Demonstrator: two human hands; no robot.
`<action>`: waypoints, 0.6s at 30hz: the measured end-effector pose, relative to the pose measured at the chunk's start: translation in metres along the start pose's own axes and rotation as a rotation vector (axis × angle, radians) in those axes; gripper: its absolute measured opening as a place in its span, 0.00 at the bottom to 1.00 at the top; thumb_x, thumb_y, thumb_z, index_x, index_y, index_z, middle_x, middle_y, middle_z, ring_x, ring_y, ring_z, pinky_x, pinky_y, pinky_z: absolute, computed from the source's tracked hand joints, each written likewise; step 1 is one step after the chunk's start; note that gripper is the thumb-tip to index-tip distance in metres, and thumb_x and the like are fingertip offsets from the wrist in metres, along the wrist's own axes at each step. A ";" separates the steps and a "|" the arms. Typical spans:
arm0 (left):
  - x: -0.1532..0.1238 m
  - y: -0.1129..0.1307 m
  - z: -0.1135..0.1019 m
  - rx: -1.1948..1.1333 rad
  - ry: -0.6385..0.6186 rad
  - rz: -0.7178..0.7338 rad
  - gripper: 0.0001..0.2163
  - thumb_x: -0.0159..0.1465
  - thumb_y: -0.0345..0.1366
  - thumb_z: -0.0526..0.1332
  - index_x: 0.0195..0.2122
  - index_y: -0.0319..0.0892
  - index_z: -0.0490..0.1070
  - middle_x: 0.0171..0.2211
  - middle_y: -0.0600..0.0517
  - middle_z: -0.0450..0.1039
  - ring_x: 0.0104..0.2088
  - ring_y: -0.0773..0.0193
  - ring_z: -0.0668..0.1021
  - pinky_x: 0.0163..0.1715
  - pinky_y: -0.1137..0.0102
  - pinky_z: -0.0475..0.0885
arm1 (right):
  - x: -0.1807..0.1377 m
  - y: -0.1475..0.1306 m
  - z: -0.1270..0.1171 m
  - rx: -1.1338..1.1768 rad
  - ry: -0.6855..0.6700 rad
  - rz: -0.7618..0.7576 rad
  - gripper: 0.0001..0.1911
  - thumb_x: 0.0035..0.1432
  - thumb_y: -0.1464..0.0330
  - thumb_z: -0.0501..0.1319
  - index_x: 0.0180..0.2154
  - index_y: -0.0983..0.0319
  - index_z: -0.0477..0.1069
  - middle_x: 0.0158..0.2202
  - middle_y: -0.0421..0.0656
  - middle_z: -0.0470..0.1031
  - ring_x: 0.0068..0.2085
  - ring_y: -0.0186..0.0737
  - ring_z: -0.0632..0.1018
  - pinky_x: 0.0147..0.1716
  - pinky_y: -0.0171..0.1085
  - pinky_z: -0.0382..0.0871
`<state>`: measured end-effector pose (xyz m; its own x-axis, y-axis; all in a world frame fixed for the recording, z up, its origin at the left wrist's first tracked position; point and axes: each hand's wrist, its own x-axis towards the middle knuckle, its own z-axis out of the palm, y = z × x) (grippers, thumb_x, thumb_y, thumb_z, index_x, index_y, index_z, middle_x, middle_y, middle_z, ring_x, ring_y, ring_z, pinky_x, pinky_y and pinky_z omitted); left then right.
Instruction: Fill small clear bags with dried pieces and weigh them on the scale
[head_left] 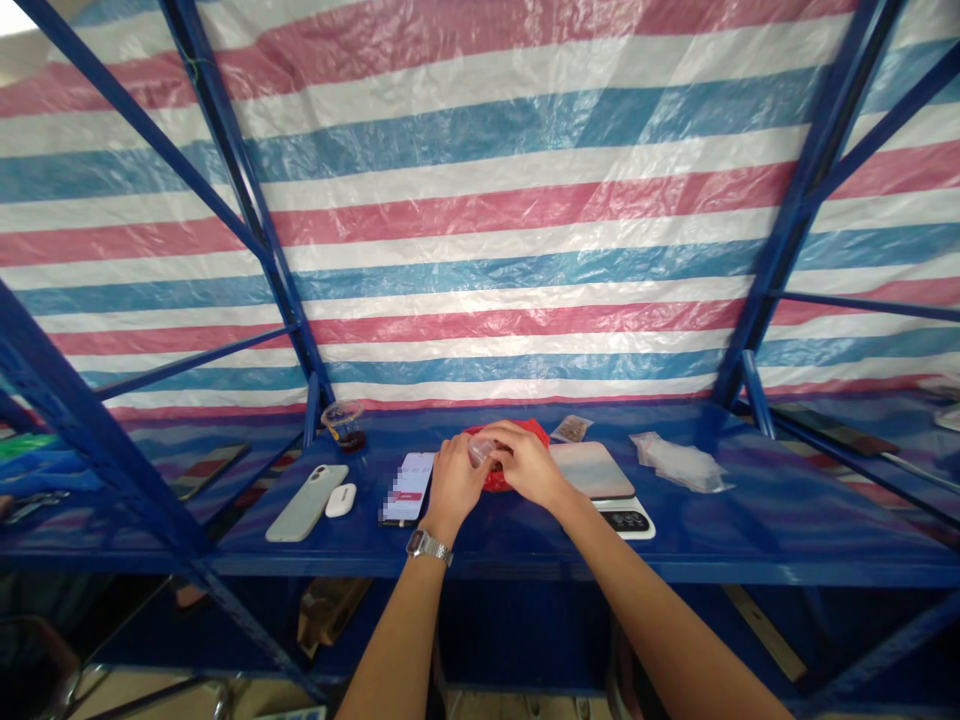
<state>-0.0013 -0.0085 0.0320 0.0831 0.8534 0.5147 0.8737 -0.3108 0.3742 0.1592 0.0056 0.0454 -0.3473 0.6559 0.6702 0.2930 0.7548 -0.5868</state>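
Note:
My left hand (pixel 457 480), with a metal watch on its wrist, and my right hand (pixel 525 462) meet over a red plastic bag (pixel 534 432) on the blue table. Between their fingers is a small clear plastic bag (pixel 480 452); both hands are closed on it. Its contents are mostly hidden by my fingers. Just right of my right hand stands a digital scale (pixel 592 472) with a pale metal plate and a black button panel. Behind the scale lies a small clear bag of brown bits (pixel 571 429). A phone with a lit screen (pixel 409 487) is left of my left hand.
On the left of the blue table (pixel 517 552) are a pale phone (pixel 307 503), a white earbud case (pixel 341 500) and a plastic cup with dark liquid (pixel 346 428). A stack of clear bags (pixel 679 462) lies right. Blue metal posts (pixel 780 230) and a striped sheet (pixel 517 270) stand around.

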 end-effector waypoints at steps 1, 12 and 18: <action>0.000 -0.001 0.000 -0.002 -0.006 0.001 0.09 0.68 0.42 0.63 0.42 0.42 0.70 0.41 0.43 0.77 0.43 0.48 0.77 0.39 0.62 0.65 | 0.000 -0.001 0.000 -0.008 -0.001 0.005 0.26 0.54 0.84 0.56 0.49 0.58 0.79 0.50 0.45 0.79 0.52 0.42 0.79 0.56 0.42 0.71; -0.002 -0.001 0.013 -0.095 0.169 -0.206 0.16 0.64 0.49 0.66 0.39 0.44 0.66 0.41 0.43 0.72 0.44 0.49 0.75 0.43 0.60 0.68 | 0.000 0.019 -0.018 -0.399 0.193 0.266 0.20 0.59 0.75 0.60 0.52 0.59 0.77 0.51 0.46 0.81 0.52 0.47 0.78 0.56 0.44 0.69; 0.005 -0.011 0.038 -0.395 0.121 -0.378 0.13 0.56 0.36 0.68 0.35 0.45 0.64 0.35 0.46 0.71 0.41 0.49 0.76 0.40 0.61 0.66 | -0.003 0.033 -0.014 -0.782 -0.061 0.394 0.21 0.55 0.77 0.61 0.49 0.59 0.79 0.49 0.48 0.80 0.52 0.51 0.74 0.51 0.44 0.64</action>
<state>0.0077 0.0147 0.0008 -0.2769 0.8889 0.3649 0.5845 -0.1456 0.7982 0.1824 0.0283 0.0301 -0.1327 0.8854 0.4454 0.9206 0.2766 -0.2756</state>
